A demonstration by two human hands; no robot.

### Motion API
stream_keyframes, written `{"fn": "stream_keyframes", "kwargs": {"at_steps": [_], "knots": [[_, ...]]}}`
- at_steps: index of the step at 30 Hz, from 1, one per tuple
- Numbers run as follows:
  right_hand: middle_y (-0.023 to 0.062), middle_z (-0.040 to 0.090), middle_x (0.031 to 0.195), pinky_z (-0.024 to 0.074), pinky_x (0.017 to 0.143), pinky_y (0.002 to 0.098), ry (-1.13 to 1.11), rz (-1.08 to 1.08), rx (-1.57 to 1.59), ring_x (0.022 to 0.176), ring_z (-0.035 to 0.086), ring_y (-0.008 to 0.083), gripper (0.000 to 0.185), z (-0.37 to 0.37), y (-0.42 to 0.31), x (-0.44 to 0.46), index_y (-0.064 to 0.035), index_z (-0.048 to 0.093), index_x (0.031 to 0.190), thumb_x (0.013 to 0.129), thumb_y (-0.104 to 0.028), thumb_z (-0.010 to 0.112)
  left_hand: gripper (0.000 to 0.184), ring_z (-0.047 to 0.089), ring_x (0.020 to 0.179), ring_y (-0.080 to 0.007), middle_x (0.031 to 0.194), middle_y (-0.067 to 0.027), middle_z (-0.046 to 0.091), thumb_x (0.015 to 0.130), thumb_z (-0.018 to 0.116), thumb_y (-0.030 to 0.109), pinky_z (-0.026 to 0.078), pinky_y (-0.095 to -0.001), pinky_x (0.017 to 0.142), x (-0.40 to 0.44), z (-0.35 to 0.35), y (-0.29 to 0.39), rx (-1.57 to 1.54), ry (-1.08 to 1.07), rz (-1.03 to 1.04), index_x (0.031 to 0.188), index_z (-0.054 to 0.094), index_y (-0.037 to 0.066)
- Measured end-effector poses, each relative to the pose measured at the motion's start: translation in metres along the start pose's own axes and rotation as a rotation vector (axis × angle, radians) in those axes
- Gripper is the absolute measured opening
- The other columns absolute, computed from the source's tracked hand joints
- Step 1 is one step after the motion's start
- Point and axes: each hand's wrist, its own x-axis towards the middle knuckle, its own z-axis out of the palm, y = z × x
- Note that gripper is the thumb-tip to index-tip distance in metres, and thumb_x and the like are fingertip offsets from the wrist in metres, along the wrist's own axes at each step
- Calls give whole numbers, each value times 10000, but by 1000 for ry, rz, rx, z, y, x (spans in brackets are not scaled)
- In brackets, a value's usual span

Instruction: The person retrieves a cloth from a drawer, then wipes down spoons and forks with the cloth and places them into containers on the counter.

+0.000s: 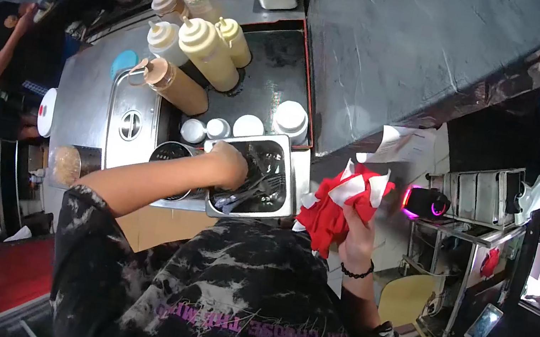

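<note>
My left hand [227, 165] reaches into a rectangular metal pan [288, 179] with its fingers curled downward. Shiny metal utensils [269, 186], which look like cutlery, lie in the pan, and the fingertips are hidden, so what they grip does not show. To the right of the pan, my right hand [357, 238] is closed around a bunch of red and white cloths [334, 212], held up above the floor. A dark beaded bracelet circles that wrist. Beside my left forearm stands a round metal container [175, 152], partly covered by the arm.
Several squeeze bottles [209, 55] and white-lidded jars [291, 120] stand on a black tray [278, 62]. A metal lid [129, 126] lies left. At right are a yellow chair [405, 301] and a metal rack [468, 232]. Another person [3, 42] is at far left.
</note>
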Motion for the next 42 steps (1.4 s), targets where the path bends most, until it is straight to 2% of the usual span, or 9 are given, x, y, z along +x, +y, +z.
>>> {"fn": "stream_keyframes", "kwargs": {"at_steps": [7,15,26,28,29,33,38,40,42], "knots": [[-3,603,883,435,734,239,-53,108,-243,787,548,70,163,-1,4,12,-19,578,1005,868,-105,556,250,637,656,-302,686,-174,620,706,568,97,491,-399,536,-64,-5,7,-128,565,-89,920,554,-30],[-13,609,834,423,681,226,-191,95,-341,746,531,54,176,-1,12,23,-14,599,954,874,-167,566,205,609,696,-365,715,-206,608,765,554,129,464,-473,606,-98,21,-15,-528,682,-185,918,523,-6],[34,625,884,447,749,265,-275,155,-428,794,568,101,203,15,16,31,7,586,980,846,-145,579,199,603,629,-344,622,-177,593,855,502,227,460,-430,577,-96,54,14,-715,837,-308,869,603,56],[43,625,895,447,754,269,-264,58,-603,806,573,112,204,17,18,32,11,586,981,849,-145,575,220,568,569,-319,595,-156,569,891,475,228,431,-393,561,-105,59,8,-1108,793,-186,874,600,48],[43,625,895,447,754,269,-270,59,-605,806,573,112,204,20,19,32,11,586,981,849,-145,575,184,508,510,-207,562,-86,525,897,484,189,386,-332,515,-101,72,7,-1235,845,-104,881,586,36],[50,621,935,441,775,274,-260,45,-482,850,568,118,202,31,21,30,6,584,996,857,-137,556,108,395,535,-37,592,34,433,910,481,129,315,-219,473,-92,100,17,-1675,818,22,981,524,60],[78,586,1060,427,848,308,-370,24,-441,943,556,146,282,46,23,36,-1,510,1126,895,-162,511,92,346,516,-29,610,47,402,917,478,113,266,-189,440,-93,111,49,-2061,848,156,984,417,97],[108,522,1174,412,911,354,-421,323,35,1046,525,184,391,61,21,37,-23,394,1248,916,-208,486,125,356,524,-28,642,34,422,904,501,94,259,-183,430,-89,116,64,-2298,1093,339,948,384,109],[123,472,1236,399,946,398,-469,337,42,1123,483,218,469,61,37,44,-51,307,1311,928,-279,452,136,396,542,-47,679,23,435,907,491,86,292,-188,437,-82,121,75,-2314,1193,441,941,361,106]]}}
